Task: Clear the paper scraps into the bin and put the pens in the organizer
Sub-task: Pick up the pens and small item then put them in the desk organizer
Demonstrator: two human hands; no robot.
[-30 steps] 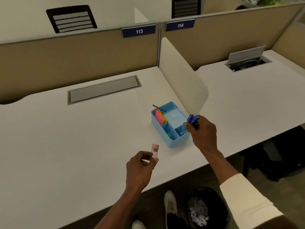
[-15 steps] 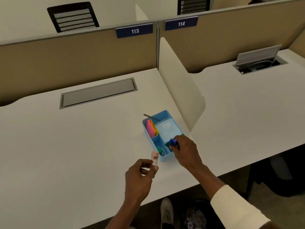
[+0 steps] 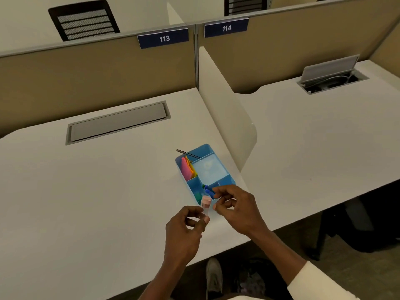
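Note:
A blue organizer (image 3: 225, 169) sits on the white desk (image 3: 97, 191) beside the divider. Pink and yellow sticky notes (image 3: 187, 169) fill its left slot. Blue pens (image 3: 208, 190) stand in a front compartment. My left hand (image 3: 186, 230) pinches a small pink-capped tube (image 3: 206, 204) upright, just in front of the organizer. My right hand (image 3: 234, 207) hovers beside the tube with its fingers apart and nothing in them. A thin dark stick (image 3: 187, 153) leans over the organizer's back corner.
A white divider panel (image 3: 225, 109) separates this desk from the one on the right (image 3: 324, 137). A closed grey cable hatch (image 3: 118, 122) lies at the back left. An open cable hatch (image 3: 331, 76) is on the right desk. A dark bin (image 3: 253, 280) stands under the desk beside a shoe (image 3: 214, 276).
My right hand lowered the blue pens into the organizer's front compartment, let them go, and drew back toward the tube. My left hand kept the tube and moved closer to the organizer.

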